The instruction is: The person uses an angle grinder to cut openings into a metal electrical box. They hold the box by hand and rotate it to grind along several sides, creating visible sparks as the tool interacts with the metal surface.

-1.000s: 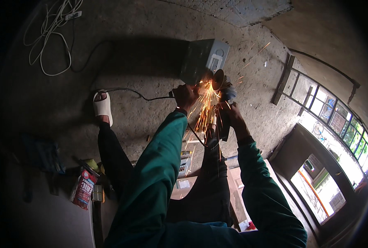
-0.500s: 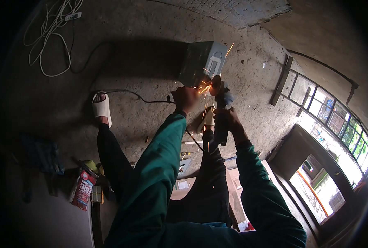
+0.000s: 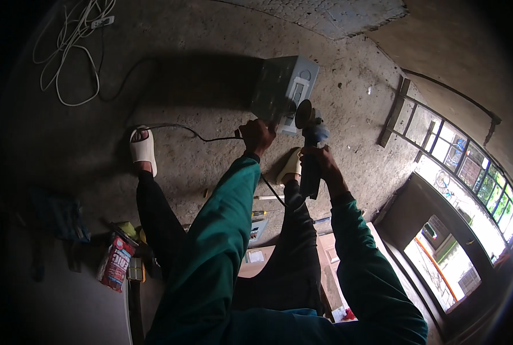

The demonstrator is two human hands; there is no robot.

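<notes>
A grey metal box [image 3: 271,86] with a lighter front panel [image 3: 300,86] sits on the floor ahead of me. My left hand [image 3: 258,136] is closed on its near edge, though the fingertips are partly hidden. In my right hand [image 3: 323,163] is an angle grinder [image 3: 310,172], gripped round its dark body. The grinder's round disc [image 3: 304,114] stands just right of the box's front panel, and no sparks show. Its black cord [image 3: 273,192] loops down from the rear end.
White cable with a socket strip [image 3: 102,22] lies coiled at far left. A black cord [image 3: 193,133] runs past my left sandal [image 3: 143,150]. My right sandal [image 3: 290,165] is beneath the grinder. A red packet [image 3: 116,263] stands lower left; a barred window [image 3: 469,161] is at right.
The sparks at the box have stopped. My right hand has drawn the grinder's disc slightly away from the panel, while my left hand stays at the box's near edge.
</notes>
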